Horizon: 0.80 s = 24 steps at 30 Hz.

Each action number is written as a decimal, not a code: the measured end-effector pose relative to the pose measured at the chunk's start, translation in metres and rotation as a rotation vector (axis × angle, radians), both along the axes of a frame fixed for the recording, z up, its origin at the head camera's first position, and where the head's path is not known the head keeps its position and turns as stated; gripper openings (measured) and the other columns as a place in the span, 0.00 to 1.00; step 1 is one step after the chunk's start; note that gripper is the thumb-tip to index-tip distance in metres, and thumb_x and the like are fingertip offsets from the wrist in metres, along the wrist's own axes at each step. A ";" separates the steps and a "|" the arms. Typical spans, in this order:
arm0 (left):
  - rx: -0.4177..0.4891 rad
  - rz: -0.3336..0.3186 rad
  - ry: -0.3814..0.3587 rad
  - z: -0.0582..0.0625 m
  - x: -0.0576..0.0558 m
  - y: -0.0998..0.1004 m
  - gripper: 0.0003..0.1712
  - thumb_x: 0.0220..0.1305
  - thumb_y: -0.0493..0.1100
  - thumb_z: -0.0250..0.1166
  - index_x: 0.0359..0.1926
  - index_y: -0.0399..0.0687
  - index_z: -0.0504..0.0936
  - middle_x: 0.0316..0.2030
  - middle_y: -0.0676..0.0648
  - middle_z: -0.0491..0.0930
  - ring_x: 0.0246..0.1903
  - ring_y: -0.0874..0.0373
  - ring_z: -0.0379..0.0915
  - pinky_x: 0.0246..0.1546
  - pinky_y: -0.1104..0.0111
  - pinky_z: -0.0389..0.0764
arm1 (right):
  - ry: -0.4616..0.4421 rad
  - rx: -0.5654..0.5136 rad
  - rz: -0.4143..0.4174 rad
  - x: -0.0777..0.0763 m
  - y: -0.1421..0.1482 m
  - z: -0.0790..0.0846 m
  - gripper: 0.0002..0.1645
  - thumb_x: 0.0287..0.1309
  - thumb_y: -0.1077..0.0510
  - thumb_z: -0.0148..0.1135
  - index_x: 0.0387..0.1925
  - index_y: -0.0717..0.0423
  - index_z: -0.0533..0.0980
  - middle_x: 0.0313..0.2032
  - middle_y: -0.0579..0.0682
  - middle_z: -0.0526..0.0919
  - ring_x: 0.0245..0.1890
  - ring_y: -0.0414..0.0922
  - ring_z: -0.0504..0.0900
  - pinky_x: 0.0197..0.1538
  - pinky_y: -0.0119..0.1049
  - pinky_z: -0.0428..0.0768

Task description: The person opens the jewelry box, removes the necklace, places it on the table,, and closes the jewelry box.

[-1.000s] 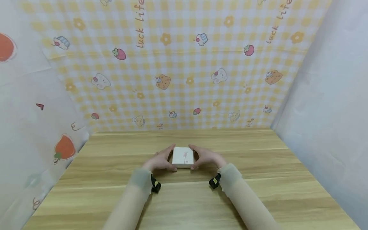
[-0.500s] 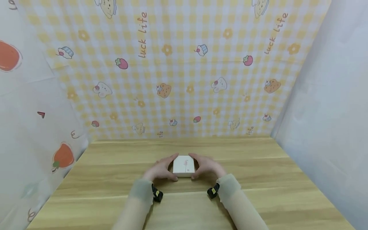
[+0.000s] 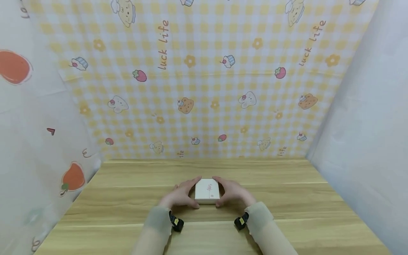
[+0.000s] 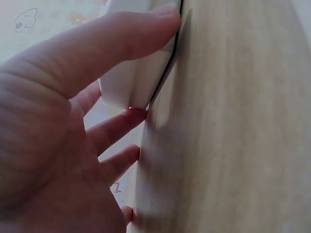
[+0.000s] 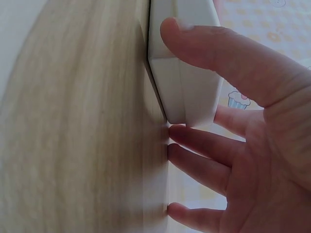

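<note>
A small white box [image 3: 205,190] with a pink flower print on its lid lies between two hands at the middle of the wooden table [image 3: 205,235]. My left hand [image 3: 180,195] grips its left side, thumb at the near corner and index finger at the far one. Mirroring it, my right hand [image 3: 234,193] holds the right side. In the left wrist view the thumb [image 4: 131,34] presses on the box's near face, and a dark line runs along the bottom edge. The right wrist view has the other thumb [image 5: 204,43] on the box, with other fingertips down at the tabletop.
A yellow checked cloth [image 3: 204,81] with cartoon prints hangs behind the table. White cloth walls stand at the left [image 3: 38,106] and right [image 3: 366,124]. Each wrist wears a small black camera, such as the left camera [image 3: 176,223].
The whole scene has shifted lower in the head view as the camera tilted up. Both hands keep the same hold on the box, with little visible movement against the table.
</note>
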State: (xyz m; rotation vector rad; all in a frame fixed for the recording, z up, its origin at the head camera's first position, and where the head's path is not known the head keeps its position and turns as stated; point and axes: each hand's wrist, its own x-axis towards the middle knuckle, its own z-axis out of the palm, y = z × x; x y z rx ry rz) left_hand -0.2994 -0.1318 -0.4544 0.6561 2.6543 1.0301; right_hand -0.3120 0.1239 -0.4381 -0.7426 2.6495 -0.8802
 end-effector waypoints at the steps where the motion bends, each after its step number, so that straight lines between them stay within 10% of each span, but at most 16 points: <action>1: 0.005 -0.003 -0.002 -0.001 0.000 0.000 0.60 0.44 0.50 0.78 0.76 0.55 0.53 0.71 0.41 0.56 0.70 0.40 0.48 0.61 0.32 0.37 | 0.001 0.000 -0.004 0.001 0.001 0.000 0.60 0.38 0.54 0.80 0.72 0.54 0.58 0.66 0.54 0.68 0.63 0.53 0.67 0.63 0.53 0.65; 24: 0.010 0.009 -0.030 0.003 -0.001 0.002 0.60 0.44 0.50 0.77 0.76 0.58 0.53 0.72 0.44 0.55 0.71 0.43 0.46 0.63 0.34 0.35 | -0.023 0.018 -0.009 -0.004 0.002 0.001 0.61 0.38 0.52 0.80 0.73 0.51 0.57 0.67 0.52 0.66 0.64 0.52 0.66 0.64 0.52 0.64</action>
